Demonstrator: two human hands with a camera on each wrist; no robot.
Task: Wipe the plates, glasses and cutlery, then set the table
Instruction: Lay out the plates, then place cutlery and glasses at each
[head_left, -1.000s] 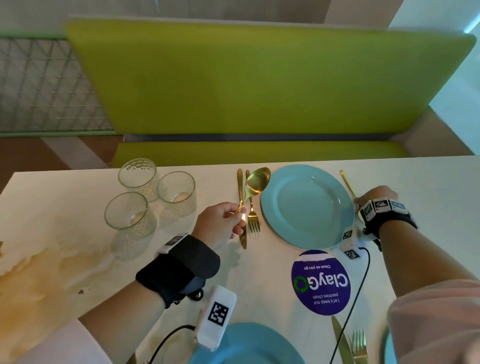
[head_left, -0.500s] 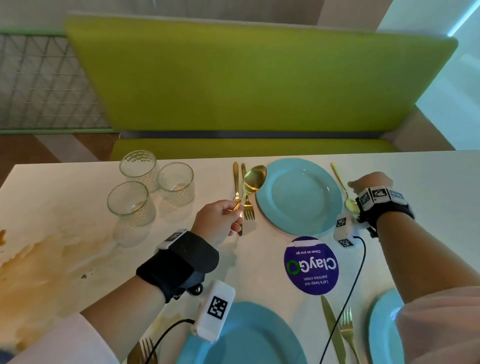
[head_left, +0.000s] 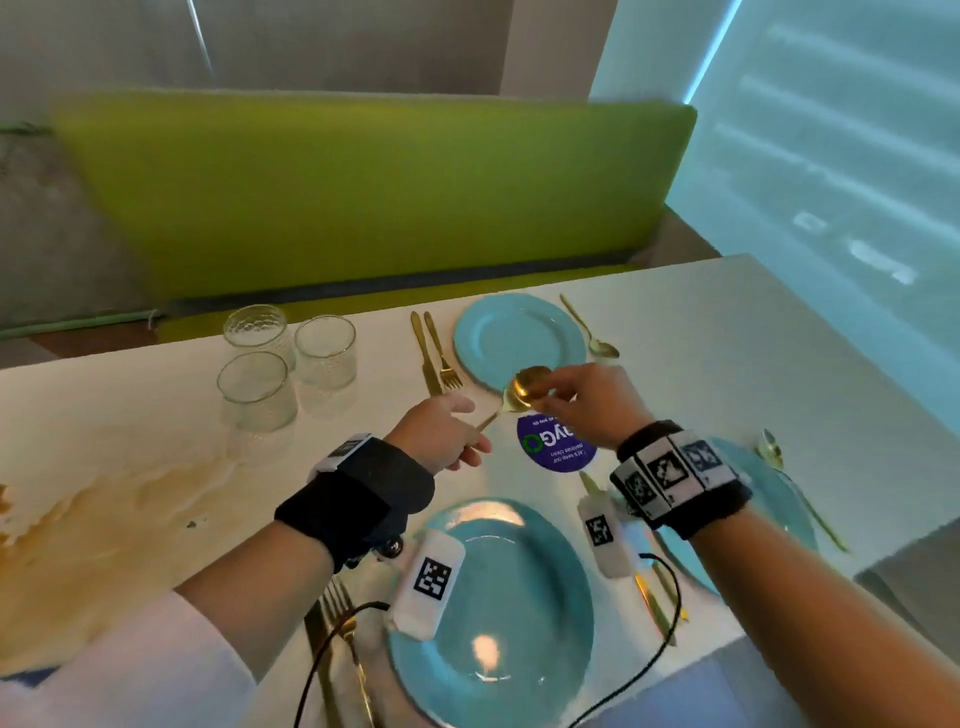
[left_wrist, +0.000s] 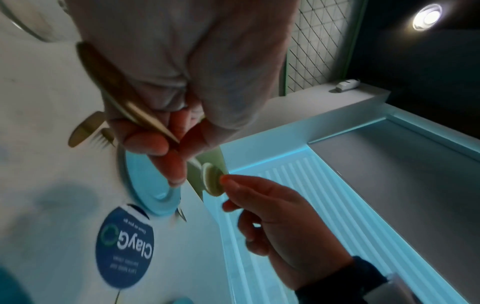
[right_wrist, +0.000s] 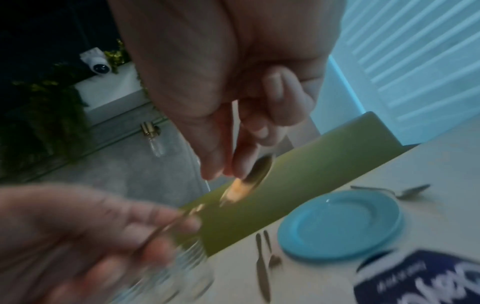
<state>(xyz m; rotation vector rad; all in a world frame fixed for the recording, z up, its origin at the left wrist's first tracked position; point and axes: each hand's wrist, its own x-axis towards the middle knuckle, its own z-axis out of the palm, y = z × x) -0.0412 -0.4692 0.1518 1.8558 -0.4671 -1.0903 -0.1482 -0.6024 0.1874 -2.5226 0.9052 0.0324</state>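
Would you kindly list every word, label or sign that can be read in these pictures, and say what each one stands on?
"ClayGo": large white letters on the round blue sticker on the table, upside down to the wearer.
"Let's keep our pantries clean": small line on the same sticker, only just readable.
"Clean as you go": its curved line, partly legible.
Square coded markers on the wristbands: patterns, not words.

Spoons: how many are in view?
3: one spoon held by both hands, a far spoon right of the far plate, a near spoon at right. Others may be hidden.
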